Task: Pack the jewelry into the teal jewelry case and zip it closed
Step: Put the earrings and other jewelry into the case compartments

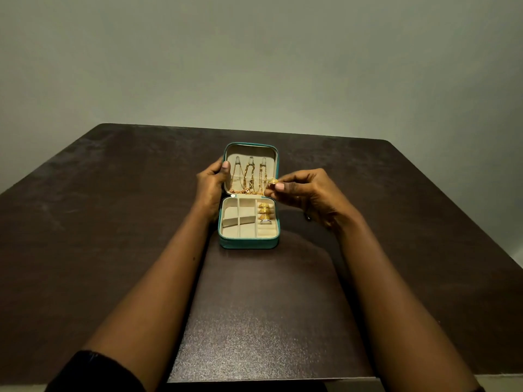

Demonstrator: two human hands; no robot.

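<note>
The teal jewelry case point(248, 244) lies open in the middle of the dark table, its lid point(250, 146) propped upright. Gold necklaces point(250, 178) hang from three hooks inside the lid. Several gold rings point(264, 211) and a silver ring point(266, 221) sit in the ring rolls at the right of the cream tray. My left hand point(210, 183) grips the lid's left edge, thumb inside. My right hand point(305, 195) pinches a gold ring point(273, 181) between thumb and fingers, just above the case's right side.
The dark brown table point(113, 222) reaches to a plain grey wall behind. A small dark object point(307, 218) lies on the table under my right hand. The tray's left and middle compartments point(239, 219) hold nothing.
</note>
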